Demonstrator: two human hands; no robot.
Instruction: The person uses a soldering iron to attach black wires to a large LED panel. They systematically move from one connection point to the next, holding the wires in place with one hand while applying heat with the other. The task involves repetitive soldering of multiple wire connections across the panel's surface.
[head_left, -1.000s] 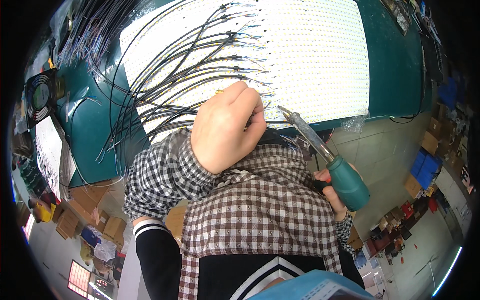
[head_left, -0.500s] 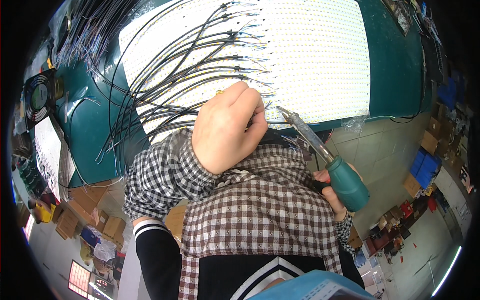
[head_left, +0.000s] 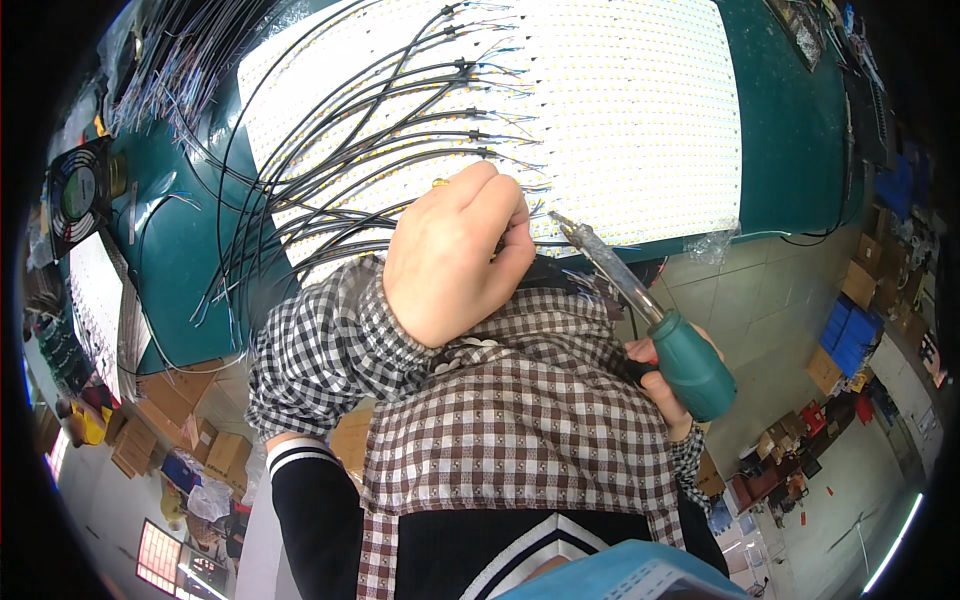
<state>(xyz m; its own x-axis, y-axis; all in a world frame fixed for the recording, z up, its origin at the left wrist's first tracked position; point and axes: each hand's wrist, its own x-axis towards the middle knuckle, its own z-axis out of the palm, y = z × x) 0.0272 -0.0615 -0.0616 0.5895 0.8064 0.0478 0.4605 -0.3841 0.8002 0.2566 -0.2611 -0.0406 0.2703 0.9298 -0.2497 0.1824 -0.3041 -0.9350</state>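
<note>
My left hand (head_left: 455, 255) is closed in a pinch over the near part of a white LED board sheet (head_left: 640, 120). Something black, apparently the end of a cable, shows between its fingers; the grip itself is mostly hidden. Thin wire ends (head_left: 538, 209) stick out just past the knuckles. Several black cables (head_left: 345, 150) lie across the board, their stripped coloured wires reaching its middle. My right hand (head_left: 664, 385) is wrapped around the green handle of a soldering iron (head_left: 625, 280). The iron's tip points up and left, close to those wire ends.
A green table (head_left: 790, 150) lies under the board. Bundled wires (head_left: 175, 80) sit at the far left, above a black fan (head_left: 80, 190) and a stack of white sheets (head_left: 100, 310). Clear plastic (head_left: 712, 245) hangs at the board's near right corner. Cardboard boxes (head_left: 175, 400) stand on the floor.
The soldering iron's tip has shifted very slightly left and up toward the wire ends. My left hand has stayed in place.
</note>
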